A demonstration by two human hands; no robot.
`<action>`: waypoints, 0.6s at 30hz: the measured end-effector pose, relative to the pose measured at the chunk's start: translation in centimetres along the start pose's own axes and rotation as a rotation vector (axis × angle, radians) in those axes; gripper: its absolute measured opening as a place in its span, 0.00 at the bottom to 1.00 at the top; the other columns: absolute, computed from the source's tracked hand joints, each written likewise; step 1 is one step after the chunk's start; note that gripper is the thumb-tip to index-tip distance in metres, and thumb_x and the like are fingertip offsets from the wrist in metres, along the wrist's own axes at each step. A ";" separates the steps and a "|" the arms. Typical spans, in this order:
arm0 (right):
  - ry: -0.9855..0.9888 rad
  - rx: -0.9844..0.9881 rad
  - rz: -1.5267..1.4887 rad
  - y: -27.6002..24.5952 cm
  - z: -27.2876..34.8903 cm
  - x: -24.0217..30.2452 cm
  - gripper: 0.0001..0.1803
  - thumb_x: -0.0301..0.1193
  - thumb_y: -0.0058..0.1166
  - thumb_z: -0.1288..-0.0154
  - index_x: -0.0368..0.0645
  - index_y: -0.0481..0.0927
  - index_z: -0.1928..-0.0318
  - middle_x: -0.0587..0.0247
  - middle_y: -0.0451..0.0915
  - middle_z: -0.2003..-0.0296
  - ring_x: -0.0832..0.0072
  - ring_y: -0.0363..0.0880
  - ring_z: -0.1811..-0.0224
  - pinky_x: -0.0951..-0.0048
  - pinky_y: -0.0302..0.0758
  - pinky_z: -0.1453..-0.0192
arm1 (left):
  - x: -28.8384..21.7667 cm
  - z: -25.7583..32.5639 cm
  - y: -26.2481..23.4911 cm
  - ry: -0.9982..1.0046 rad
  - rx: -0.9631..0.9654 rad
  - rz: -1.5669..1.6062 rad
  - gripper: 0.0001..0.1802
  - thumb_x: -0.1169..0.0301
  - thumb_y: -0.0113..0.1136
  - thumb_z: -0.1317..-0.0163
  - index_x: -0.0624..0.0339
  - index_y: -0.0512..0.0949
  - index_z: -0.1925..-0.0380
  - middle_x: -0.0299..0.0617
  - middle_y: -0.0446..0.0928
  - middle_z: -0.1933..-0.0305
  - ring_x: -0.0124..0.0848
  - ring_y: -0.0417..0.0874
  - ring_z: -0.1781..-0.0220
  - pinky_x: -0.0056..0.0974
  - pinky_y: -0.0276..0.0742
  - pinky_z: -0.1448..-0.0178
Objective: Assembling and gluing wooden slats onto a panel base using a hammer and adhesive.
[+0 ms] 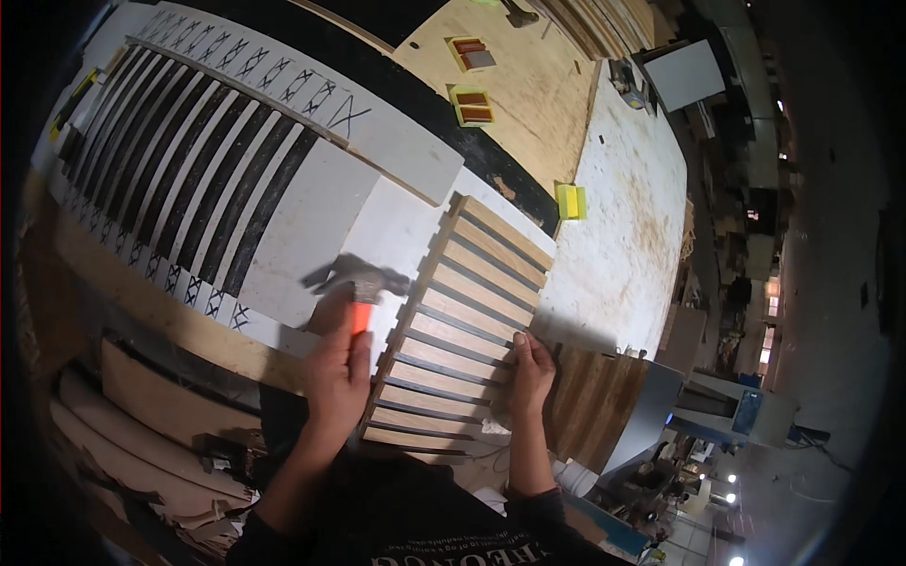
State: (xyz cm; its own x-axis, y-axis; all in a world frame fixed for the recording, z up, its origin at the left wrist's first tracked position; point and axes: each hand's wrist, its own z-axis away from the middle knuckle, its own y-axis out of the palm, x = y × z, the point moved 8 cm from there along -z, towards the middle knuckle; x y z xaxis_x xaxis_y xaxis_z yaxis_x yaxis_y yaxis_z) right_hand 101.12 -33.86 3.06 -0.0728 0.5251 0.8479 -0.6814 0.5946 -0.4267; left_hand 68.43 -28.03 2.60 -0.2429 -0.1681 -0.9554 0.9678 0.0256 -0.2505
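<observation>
Brown slatted wooden panel (460,313) is lying lengthwise away from the near edge of the white bench (401,231), right hand (533,374) pinching its right side, left hand (340,377) gripping orange-handled claw hammer (361,316) opposite.

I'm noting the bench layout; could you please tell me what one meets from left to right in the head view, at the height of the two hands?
Brown panel, left hand gripping an orange-handled hammer, slatted wooden panel, right hand, brown striped boards.

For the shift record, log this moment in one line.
left hand: gripping orange-handled hammer | right hand: at right edge of slatted wooden panel | dark strips: left of panel
</observation>
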 end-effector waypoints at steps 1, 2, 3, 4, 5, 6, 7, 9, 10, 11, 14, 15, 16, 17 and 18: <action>-0.001 0.006 0.012 -0.1 -0.1 -0.1 0.17 0.33 0.60 0.41 0.32 0.79 0.57 0.61 0.80 0.62 0.79 0.73 0.59 0.78 0.68 0.49 | -0.6 0.1 0.7 0.143 0.016 -0.172 0.23 0.76 0.52 0.38 0.61 0.67 0.41 0.45 0.77 0.67 0.25 0.75 0.72 0.30 0.74 0.65; -0.002 0.013 0.024 -0.1 -0.3 -0.2 0.18 0.34 0.61 0.41 0.32 0.79 0.57 0.61 0.80 0.62 0.79 0.73 0.58 0.78 0.67 0.49 | -0.6 0.0 0.6 0.147 0.017 -0.174 0.23 0.76 0.52 0.38 0.61 0.67 0.41 0.45 0.77 0.67 0.25 0.75 0.72 0.30 0.74 0.65; -0.005 0.005 0.021 -0.4 -0.4 -0.2 0.18 0.34 0.61 0.41 0.32 0.79 0.57 0.61 0.80 0.62 0.79 0.73 0.58 0.78 0.67 0.49 | -0.1 -0.2 0.9 0.086 0.061 -0.034 0.23 0.74 0.52 0.38 0.62 0.67 0.42 0.50 0.77 0.65 0.33 0.78 0.69 0.34 0.74 0.65; -0.010 0.015 0.088 -0.4 -0.4 -0.1 0.18 0.35 0.60 0.41 0.32 0.79 0.56 0.61 0.80 0.62 0.79 0.73 0.58 0.77 0.67 0.49 | 0.2 -0.5 1.2 0.024 0.105 0.105 0.22 0.73 0.52 0.37 0.63 0.67 0.42 0.55 0.78 0.62 0.40 0.81 0.65 0.38 0.74 0.64; -0.016 0.026 0.153 -0.4 -0.5 0.0 0.19 0.36 0.60 0.40 0.32 0.79 0.56 0.61 0.80 0.62 0.78 0.73 0.58 0.77 0.67 0.49 | -0.1 -0.7 1.0 0.048 0.096 0.087 0.22 0.73 0.51 0.37 0.64 0.67 0.43 0.53 0.78 0.65 0.39 0.80 0.68 0.38 0.73 0.65; -0.018 0.018 0.149 -0.7 -0.4 0.3 0.19 0.36 0.60 0.40 0.32 0.79 0.56 0.61 0.80 0.62 0.78 0.73 0.58 0.77 0.67 0.49 | -0.6 -1.0 0.9 0.055 0.101 0.089 0.22 0.73 0.51 0.37 0.64 0.67 0.43 0.53 0.78 0.65 0.39 0.80 0.68 0.38 0.73 0.65; -0.015 0.031 0.127 -0.1 -0.1 1.4 0.19 0.36 0.59 0.40 0.32 0.79 0.56 0.61 0.80 0.61 0.77 0.73 0.57 0.76 0.67 0.48 | -0.4 -1.4 0.8 -0.040 0.110 0.111 0.21 0.73 0.51 0.37 0.63 0.67 0.42 0.52 0.77 0.66 0.38 0.79 0.70 0.38 0.73 0.65; -0.013 0.044 0.101 0.7 -0.6 2.5 0.19 0.36 0.58 0.40 0.32 0.79 0.55 0.60 0.80 0.60 0.76 0.73 0.57 0.75 0.67 0.47 | -0.3 -2.2 0.5 -0.097 0.083 0.099 0.21 0.73 0.50 0.37 0.61 0.67 0.42 0.51 0.76 0.71 0.36 0.75 0.74 0.37 0.72 0.66; -0.030 0.025 0.126 1.0 -1.1 3.0 0.19 0.35 0.58 0.40 0.32 0.79 0.54 0.60 0.80 0.59 0.76 0.73 0.56 0.75 0.67 0.46 | -0.4 -2.6 0.7 -0.093 0.083 0.097 0.21 0.73 0.50 0.37 0.61 0.67 0.42 0.51 0.76 0.71 0.36 0.75 0.74 0.37 0.72 0.66; -0.046 0.006 0.152 1.0 -1.4 3.3 0.19 0.35 0.58 0.40 0.32 0.79 0.53 0.59 0.79 0.58 0.75 0.74 0.55 0.74 0.67 0.46 | -0.5 -3.0 0.9 -0.092 0.074 0.092 0.21 0.73 0.51 0.37 0.62 0.68 0.43 0.51 0.76 0.71 0.36 0.76 0.74 0.37 0.72 0.66; -0.061 -0.022 0.133 0.2 -3.2 1.2 0.20 0.35 0.58 0.40 0.33 0.79 0.52 0.58 0.80 0.57 0.75 0.74 0.54 0.74 0.66 0.44 | -1.1 -3.7 2.1 0.048 0.077 0.046 0.19 0.74 0.52 0.37 0.65 0.70 0.46 0.52 0.76 0.71 0.34 0.77 0.74 0.36 0.73 0.66; -0.060 -0.027 0.131 0.2 -3.0 1.4 0.20 0.35 0.58 0.40 0.33 0.79 0.52 0.58 0.80 0.57 0.75 0.74 0.54 0.74 0.66 0.44 | -0.6 -3.8 2.1 0.025 0.088 0.090 0.20 0.74 0.52 0.37 0.62 0.70 0.44 0.43 0.73 0.75 0.26 0.71 0.79 0.31 0.69 0.73; -0.052 -0.027 0.125 0.4 -2.7 1.7 0.20 0.35 0.59 0.41 0.34 0.79 0.52 0.58 0.80 0.57 0.75 0.74 0.53 0.74 0.66 0.44 | -0.4 -3.9 2.2 0.001 0.100 0.134 0.21 0.74 0.52 0.37 0.58 0.70 0.42 0.33 0.69 0.79 0.17 0.65 0.84 0.25 0.66 0.81; -0.044 -0.028 0.119 0.4 -2.5 1.8 0.20 0.35 0.59 0.41 0.34 0.79 0.52 0.58 0.80 0.57 0.74 0.74 0.53 0.74 0.66 0.43 | -0.1 -3.9 2.1 -0.021 0.085 0.128 0.21 0.75 0.52 0.37 0.59 0.70 0.42 0.33 0.70 0.78 0.17 0.66 0.83 0.25 0.66 0.81; -0.044 -0.033 0.118 0.3 -2.5 1.7 0.20 0.35 0.59 0.41 0.34 0.79 0.52 0.58 0.80 0.57 0.74 0.74 0.53 0.74 0.66 0.43 | -0.3 -3.9 2.2 -0.018 0.090 0.129 0.21 0.75 0.52 0.37 0.59 0.70 0.42 0.33 0.70 0.78 0.17 0.66 0.83 0.25 0.66 0.81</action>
State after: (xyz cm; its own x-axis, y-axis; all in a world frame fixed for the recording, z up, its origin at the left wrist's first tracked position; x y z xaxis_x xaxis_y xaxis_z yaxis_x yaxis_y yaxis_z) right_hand 102.65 -31.24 3.60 -0.1832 0.5658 0.8040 -0.6418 0.5506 -0.5338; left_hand 70.40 -24.10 1.75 -0.1160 -0.1871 -0.9755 0.9931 -0.0407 -0.1103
